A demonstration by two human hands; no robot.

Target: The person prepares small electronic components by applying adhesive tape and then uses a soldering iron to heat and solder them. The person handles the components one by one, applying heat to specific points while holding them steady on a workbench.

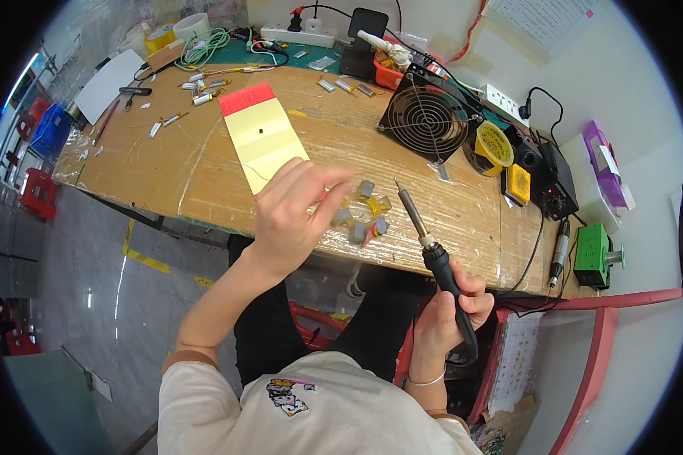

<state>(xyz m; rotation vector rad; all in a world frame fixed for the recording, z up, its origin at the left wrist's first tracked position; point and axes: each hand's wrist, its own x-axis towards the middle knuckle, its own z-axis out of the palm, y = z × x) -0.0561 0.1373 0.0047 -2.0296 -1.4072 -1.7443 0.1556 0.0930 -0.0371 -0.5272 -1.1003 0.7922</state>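
Right hand point(446, 307): fingers closed around the black handle of the iron point(432, 250), held low and off the worktop's near edge, tip pointing up toward the cells.
Iron: stiff and light by the look of it — the metal barrel is likely hot, so the only safe hold is the black grip, well back from the tip.
Left hand point(292, 212): over the near edge of the worktop point(205, 174), fingers bent and reaching toward the cells; whether they pinch anything, I cannot tell.
Cells point(360, 216): a small cluster of grey pouches with yellow tape, lying just beside the left fingertips, near the iron's tip.
Cell handling: probably light, soft-skinned, easily dented — best taken by the flat sides, gently, not by the thin leads.
Sheet point(262, 133): yellow with a red end, flat behind the left hand.
Fan point(430, 114): black, standing well behind the cells.
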